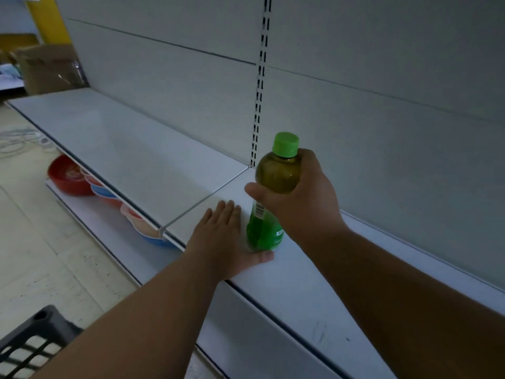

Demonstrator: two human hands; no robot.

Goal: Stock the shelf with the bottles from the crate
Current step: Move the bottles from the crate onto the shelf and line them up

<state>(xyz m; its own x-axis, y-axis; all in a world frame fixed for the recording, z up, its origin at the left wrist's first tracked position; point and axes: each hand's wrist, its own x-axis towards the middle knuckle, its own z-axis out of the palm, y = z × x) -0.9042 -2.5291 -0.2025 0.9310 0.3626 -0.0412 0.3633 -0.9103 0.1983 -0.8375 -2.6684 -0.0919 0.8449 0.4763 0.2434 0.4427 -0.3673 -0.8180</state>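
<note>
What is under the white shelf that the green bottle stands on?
Below the shelf, on a lower shelf, lie red, blue and pale bowls. The shelf covers most of them, so their number cannot be told.

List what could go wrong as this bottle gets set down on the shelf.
The bottle stands near the shelf front edge, so it may topple off once released. The right hand has its grip high on the bottle, so a nudge could tip it. The left hand lies flat beside its base and could knock it.

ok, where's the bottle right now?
Head view, centre: the bottle stands upright near the shelf front edge, gripped by the right hand, with the left hand flat beside its base.
</note>
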